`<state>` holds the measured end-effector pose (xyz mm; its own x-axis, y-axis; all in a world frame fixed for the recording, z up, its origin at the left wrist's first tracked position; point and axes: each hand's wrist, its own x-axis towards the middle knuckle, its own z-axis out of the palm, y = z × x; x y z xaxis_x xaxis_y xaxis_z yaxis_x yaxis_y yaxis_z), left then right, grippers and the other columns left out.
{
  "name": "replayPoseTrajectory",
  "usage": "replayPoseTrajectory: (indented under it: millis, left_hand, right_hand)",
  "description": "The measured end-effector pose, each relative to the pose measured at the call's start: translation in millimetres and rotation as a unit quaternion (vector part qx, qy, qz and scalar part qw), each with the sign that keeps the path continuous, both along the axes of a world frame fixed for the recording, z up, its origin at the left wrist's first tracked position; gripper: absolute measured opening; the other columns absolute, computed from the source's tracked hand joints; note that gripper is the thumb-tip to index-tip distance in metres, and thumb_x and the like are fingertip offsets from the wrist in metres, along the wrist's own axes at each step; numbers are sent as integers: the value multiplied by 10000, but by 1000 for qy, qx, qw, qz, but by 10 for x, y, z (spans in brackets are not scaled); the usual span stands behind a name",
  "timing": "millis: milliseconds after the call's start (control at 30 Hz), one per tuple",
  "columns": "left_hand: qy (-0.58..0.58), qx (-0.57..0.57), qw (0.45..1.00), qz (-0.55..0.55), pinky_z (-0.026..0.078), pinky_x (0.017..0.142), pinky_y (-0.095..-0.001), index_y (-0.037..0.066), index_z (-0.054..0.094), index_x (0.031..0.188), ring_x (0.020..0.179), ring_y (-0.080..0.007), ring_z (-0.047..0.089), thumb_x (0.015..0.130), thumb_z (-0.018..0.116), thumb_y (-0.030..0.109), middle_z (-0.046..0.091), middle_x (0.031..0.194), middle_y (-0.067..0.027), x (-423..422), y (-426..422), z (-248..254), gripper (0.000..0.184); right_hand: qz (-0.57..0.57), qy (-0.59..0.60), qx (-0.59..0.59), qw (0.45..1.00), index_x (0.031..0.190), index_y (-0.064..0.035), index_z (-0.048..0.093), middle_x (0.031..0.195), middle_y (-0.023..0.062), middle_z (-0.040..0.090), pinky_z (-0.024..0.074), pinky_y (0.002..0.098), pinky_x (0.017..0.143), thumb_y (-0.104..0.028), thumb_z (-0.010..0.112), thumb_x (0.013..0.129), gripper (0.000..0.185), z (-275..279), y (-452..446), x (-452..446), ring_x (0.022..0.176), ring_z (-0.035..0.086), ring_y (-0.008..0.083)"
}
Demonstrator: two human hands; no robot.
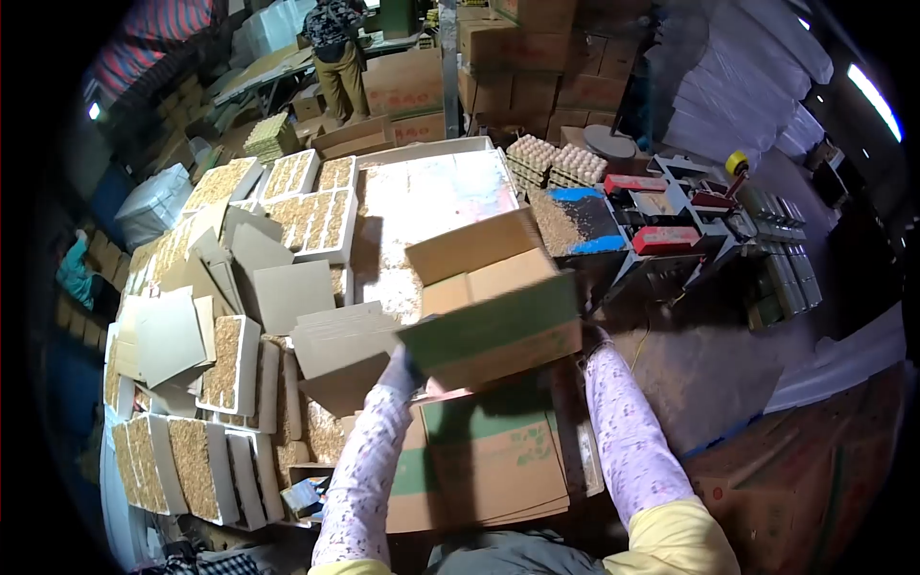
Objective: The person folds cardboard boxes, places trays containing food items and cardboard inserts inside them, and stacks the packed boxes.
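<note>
An open cardboard box (489, 331) with a green band is held up over the front of the work table. My left hand (401, 372), dark-gloved, grips its near left corner. At the right end of the box is my right hand (596, 337), closed on its edge and partly hidden. Below the box lie flattened green and brown cartons (494, 460). Grey cardboard sheets (335, 335) rest just left of the box. Behind it spreads the white, stained tabletop (436, 192).
White foam trays (311, 220) filled with husks crowd the left. Egg trays (556, 158) and a machine with red parts (666, 211) stand at the right. A person (335, 57) stands at the back; another person (75, 273) is far left.
</note>
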<state>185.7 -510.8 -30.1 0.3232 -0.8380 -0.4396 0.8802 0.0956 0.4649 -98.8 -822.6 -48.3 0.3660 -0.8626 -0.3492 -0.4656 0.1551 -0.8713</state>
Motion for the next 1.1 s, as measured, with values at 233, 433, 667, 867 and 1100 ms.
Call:
replayPoseTrajectory:
  millis: [233, 433, 667, 867, 1100]
  left_hand:
    - [-138, 142, 977, -72, 531, 838, -360, 55, 212, 1541, 1064, -219, 635, 810, 795, 310, 631, 1239, -100, -485, -765, 786, 970]
    - [-264, 136, 951, -88, 551, 843, -295, -14, 154, 1544, 1071, -210, 653, 850, 783, 262, 635, 1248, -158, -135, -932, 590, 977]
    - [-422, 217, 879, -37, 556, 850, -318, -42, 151, 1533, 1087, -263, 636, 831, 792, 243, 581, 1279, -260, -26, -823, -212, 992]
    - [-173, 41, 983, 48, 497, 968, -354, -47, 474, 1389, 1104, -245, 609, 906, 716, 313, 599, 1289, -141, -473, -740, -795, 649]
    - [-314, 108, 943, -27, 400, 1038, -367, 25, 457, 1437, 1266, -274, 511, 928, 632, 504, 572, 1351, -164, -357, -477, -641, 721]
  right_hand:
    - [19, -101, 168, 981, 1070, -91, 677, 852, 16, 642, 444, 263, 693, -442, 492, 999, 403, 123, -41, -487, 767, 567, 99]
    - [-3, -88, 166, 982, 1060, -110, 670, 834, 9, 627, 431, 257, 662, -429, 484, 1007, 373, -142, 123, -428, 739, 552, 99]
    - [-3, -116, 175, 978, 1049, -133, 662, 812, 2, 610, 416, 251, 625, -413, 475, 1015, 338, 43, 68, -423, 706, 535, 100]
    - [-76, -151, 179, 969, 1039, -152, 654, 793, -4, 596, 403, 245, 594, -400, 468, 1022, 310, -337, 240, -168, 678, 520, 100]
    - [-115, -197, 215, 950, 1027, -175, 646, 771, -12, 579, 389, 239, 557, -384, 459, 1030, 281, -359, 386, -228, 645, 503, 101]
